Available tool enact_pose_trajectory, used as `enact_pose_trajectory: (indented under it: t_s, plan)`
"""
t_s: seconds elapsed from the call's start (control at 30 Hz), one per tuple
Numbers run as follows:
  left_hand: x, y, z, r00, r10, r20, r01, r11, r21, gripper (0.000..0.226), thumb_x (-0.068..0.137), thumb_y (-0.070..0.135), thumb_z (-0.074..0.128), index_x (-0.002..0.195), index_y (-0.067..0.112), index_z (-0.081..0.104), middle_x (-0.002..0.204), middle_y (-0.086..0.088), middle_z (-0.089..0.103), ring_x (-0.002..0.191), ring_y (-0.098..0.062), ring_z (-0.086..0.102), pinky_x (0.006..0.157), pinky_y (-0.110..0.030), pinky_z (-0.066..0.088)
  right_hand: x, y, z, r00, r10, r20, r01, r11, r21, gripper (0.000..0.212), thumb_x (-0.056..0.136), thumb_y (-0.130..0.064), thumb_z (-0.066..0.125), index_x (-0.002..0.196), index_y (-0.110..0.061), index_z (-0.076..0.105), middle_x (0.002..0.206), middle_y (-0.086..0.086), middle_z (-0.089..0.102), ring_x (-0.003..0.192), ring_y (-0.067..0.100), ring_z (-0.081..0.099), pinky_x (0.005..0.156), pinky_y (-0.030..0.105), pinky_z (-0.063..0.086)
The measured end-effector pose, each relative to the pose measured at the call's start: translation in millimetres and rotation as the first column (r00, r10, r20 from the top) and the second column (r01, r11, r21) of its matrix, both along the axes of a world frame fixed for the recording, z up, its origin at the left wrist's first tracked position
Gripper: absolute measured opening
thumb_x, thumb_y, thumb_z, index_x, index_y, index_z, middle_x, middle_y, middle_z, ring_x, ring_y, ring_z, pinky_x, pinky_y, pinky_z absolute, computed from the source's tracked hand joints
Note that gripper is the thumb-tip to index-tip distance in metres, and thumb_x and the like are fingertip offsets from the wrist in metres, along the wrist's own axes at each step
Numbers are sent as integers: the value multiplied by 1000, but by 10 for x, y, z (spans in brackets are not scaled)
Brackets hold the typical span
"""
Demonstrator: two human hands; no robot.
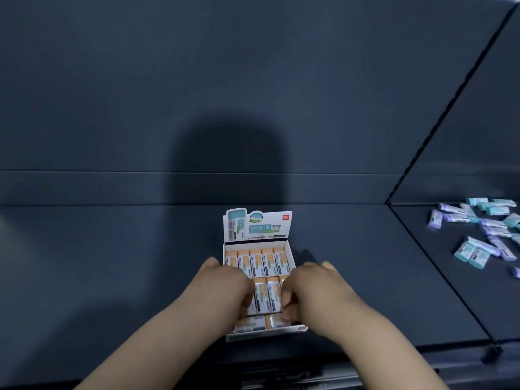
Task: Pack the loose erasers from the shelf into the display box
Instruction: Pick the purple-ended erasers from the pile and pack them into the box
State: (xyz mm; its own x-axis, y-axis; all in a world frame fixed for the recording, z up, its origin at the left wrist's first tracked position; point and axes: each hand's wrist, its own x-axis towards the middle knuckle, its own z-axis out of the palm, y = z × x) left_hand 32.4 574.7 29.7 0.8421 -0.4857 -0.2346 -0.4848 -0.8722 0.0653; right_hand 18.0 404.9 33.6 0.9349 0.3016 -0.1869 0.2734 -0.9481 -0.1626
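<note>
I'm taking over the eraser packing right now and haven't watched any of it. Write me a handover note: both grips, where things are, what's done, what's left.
Left-hand grip: fingers curled down onto the orange erasers in the display box; whether it pinches one is hidden.
Right-hand grip: the same, on the box's right side.
Done: the box looks nearly full of orange erasers, set in rows.
Left: teal and purple loose erasers lie scattered on the shelf, in its right section, apart from the box.
</note>
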Motion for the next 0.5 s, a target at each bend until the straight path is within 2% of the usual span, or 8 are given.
enact_pose_trajectory:
  t_s: [0.07, 0.17, 0.27, 0.33, 0.4, 0.5]
  plan:
    - [-1, -7, 1, 998, -16, 63, 21, 996, -84, 10, 88, 26, 55, 93, 30, 62, 99, 10, 60, 92, -17, 49, 92, -27, 32, 0, -62, -35, 993, -52, 102, 44, 996, 84, 19, 80, -38, 65, 98, -32, 64, 108, -11, 57, 106, 13, 46, 87, 25, 28]
    - [13, -117, 22, 985, -58, 161, 81, 986, -143, 25, 90, 38, 50, 114, 33, 57, 110, 10, 57, 107, -15, 49, 94, -31, 30, -17, -171, -30, 961, -104, 256, 66, 986, 153, 38, 81, -48, 59, 116, -33, 57, 119, -14, 49, 114, 11, 40, 91, 25, 27]
    - [1, -319, 39, 960, -103, 259, 150, 974, -169, 37, 92, 42, 45, 127, 30, 48, 120, 7, 53, 116, -17, 44, 95, -32, 31, -76, -297, -23, 944, -120, 307, 72, 984, 162, 52, 82, -54, 54, 129, -30, 49, 138, -11, 40, 129, 12, 31, 102, 27, 25]
    - [-36, -493, 33, 948, -110, 298, 172, 967, -190, 48, 93, 44, 41, 138, 27, 35, 136, 6, 43, 127, -17, 36, 102, -30, 26, -139, -437, -36, 946, -135, 295, 94, 984, 150, 62, 84, -56, 51, 138, -28, 37, 150, -7, 25, 139, 11, 16, 108, 28, 19]
    - [-82, -672, 8, 940, -108, 325, 178, 965, -194, 59, 94, 46, 39, 146, 25, 20, 151, 5, 27, 138, -14, 22, 110, -28, 15, -198, -620, -44, 952, -137, 272, 107, 987, 124, 70, 85, -59, 45, 144, -28, 24, 156, -8, 8, 143, 9, -1, 113, 28, 11]
    - [-138, -1042, -33, 932, -117, 342, 183, 969, -166, 66, 95, 48, 34, 148, 22, 5, 157, 4, 8, 143, -11, 3, 114, -28, 0, -289, -1021, -35, 956, -144, 255, 124, 988, 95, 77, 85, -63, 39, 147, -26, 10, 156, -8, -9, 141, 9, -16, 113, 27, -3]
